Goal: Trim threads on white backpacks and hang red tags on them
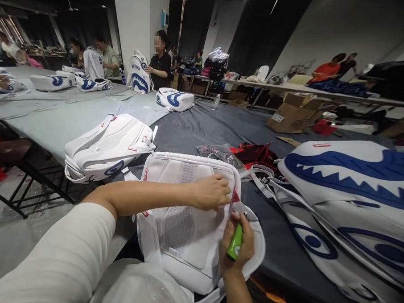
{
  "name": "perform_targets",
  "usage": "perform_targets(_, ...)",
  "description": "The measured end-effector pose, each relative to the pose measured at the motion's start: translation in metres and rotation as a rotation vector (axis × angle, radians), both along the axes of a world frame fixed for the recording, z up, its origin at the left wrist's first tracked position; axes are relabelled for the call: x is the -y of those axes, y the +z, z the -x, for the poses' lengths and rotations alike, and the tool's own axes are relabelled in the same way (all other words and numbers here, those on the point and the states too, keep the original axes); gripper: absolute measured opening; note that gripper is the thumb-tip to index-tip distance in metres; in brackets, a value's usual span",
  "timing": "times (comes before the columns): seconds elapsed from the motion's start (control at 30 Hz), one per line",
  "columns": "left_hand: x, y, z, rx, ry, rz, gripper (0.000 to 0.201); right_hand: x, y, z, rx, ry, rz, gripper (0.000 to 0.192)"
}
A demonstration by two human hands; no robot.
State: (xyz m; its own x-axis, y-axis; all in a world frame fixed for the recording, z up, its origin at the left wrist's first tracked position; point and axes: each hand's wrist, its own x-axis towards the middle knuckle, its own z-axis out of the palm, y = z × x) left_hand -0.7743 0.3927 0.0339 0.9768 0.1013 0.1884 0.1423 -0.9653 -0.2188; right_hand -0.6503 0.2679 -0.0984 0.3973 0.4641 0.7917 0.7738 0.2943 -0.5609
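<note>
A white backpack (174, 233) rests in front of me with its padded, dotted back panel facing up. My left arm reaches across it, and my left hand (213, 193) is closed with curled fingers at its right side, close to a bit of red lining; the fingertips are partly hidden. Just below, my right hand (237, 243) is wrapped round a green lighter (235, 243), its metal end pointing up at a white strap and the bag's edge. Whether there is a flame I cannot tell.
Another white backpack (111, 144) lies to the left, and several with blue shark-mouth prints (353, 171) are piled at right. Red and black bundles (257, 155) and clear plastic (218, 154) lie behind. A cardboard box (292, 114) stands farther off. Across the table a person (161, 64) handles a backpack.
</note>
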Motion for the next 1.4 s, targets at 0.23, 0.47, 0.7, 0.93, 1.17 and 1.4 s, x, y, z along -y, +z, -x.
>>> perform_targets(0.23,-0.003,-0.027,-0.007,-0.038,-0.009,0.046,0.021,-0.037,-0.038,-0.006,0.327,-0.167,-0.125,0.034)
perform_targets(0.47,-0.026,-0.040,-0.028,-0.049,0.008,0.016,0.014,-0.047,-0.045,-0.014,0.280,-0.128,-0.076,0.036)
perform_targets(0.7,-0.094,0.010,-0.002,0.041,-0.063,-0.075,0.029,-0.048,-0.045,-0.015,0.297,-0.069,-0.020,0.036)
perform_targets(0.93,-0.076,-0.002,-0.007,0.108,-0.030,-0.045,0.038,-0.049,-0.042,-0.013,0.221,-0.065,-0.029,0.035)
perform_targets(1.17,-0.059,-0.031,-0.029,-0.012,-0.092,0.016,0.043,-0.047,-0.041,-0.014,0.267,-0.092,-0.028,0.036)
perform_targets(1.4,-0.096,0.014,-0.015,-0.115,-0.083,-0.092,0.045,-0.051,-0.059,-0.024,0.226,-0.045,0.012,0.038)
